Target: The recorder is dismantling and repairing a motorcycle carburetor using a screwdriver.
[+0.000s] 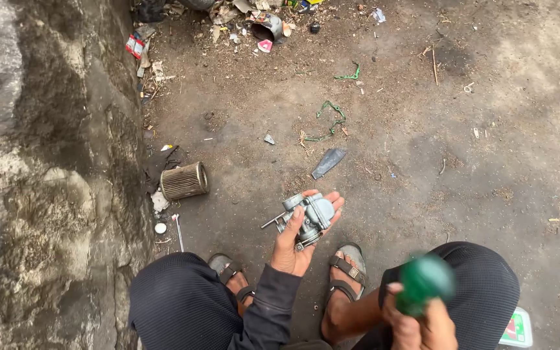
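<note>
While the left hand (296, 243) cradles a grey carburettor (309, 219), a red-and-white packet (135, 45) lies top-left.

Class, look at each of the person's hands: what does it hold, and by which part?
The left hand cradles a grey metal carburetor by its underside. The right hand grips a blurred green round object from below.

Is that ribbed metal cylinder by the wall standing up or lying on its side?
On its side: the cylinder lies on the dirt ground, ribs wrapping it, round end facing right.

Bare dirt ground (422, 162) strewn with litter; rough grey rock wall (40, 168) at left.
</note>
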